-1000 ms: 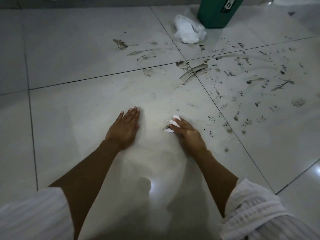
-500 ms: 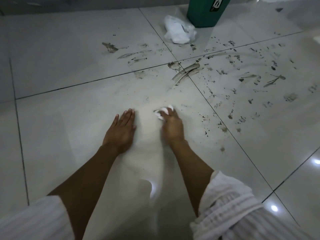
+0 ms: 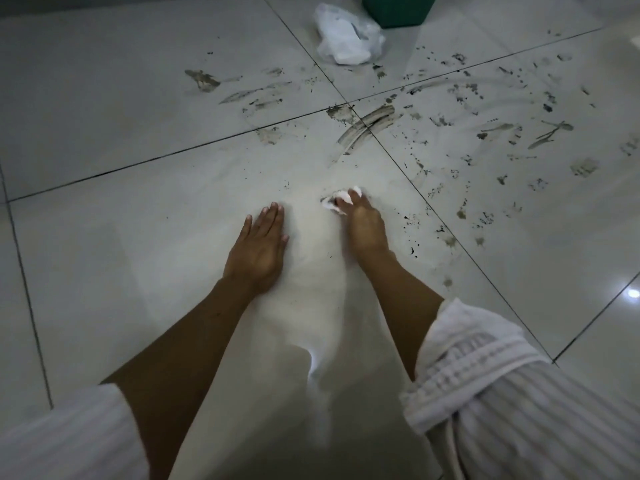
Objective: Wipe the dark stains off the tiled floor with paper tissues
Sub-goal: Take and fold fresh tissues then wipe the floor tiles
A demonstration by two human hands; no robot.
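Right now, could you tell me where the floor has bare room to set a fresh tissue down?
Left of the left hand, the tile is bare out to the grout line. Crowded: dark stains spread beyond and right of the right hand and its tissue, up to the white bag.

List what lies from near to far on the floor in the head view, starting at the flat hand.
left hand flat on the tile → right hand holding the tissue → curved dark smear at the tile joint → crumpled white bag → green bin
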